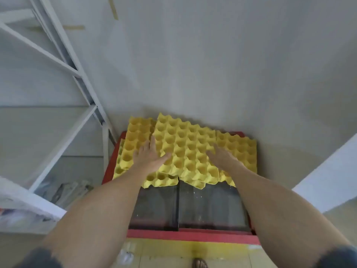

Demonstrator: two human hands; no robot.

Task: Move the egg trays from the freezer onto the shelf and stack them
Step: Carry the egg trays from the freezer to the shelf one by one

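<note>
Floor: tiled, nearest to me, in front of the freezer (193,235), a red chest with dark sliding glass lids.
Hands: my left hand (148,156) and right hand (222,157) lie spread flat on the top egg tray (185,149), gripping nothing yet.
Trays: several yellow ones overlap loosely on the freezer's far half.
Shelf: white metal shelf (58,60), left of the freezer.
Progress: I judge barely begun; no tray shows on the shelf.

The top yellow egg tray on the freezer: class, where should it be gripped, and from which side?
Probably by its two opposite side edges, one of the hands on each, coming from the front. The top egg tray lies wide, flat and skewed over the others, and the left hand and right hand already rest at those edges.
</note>
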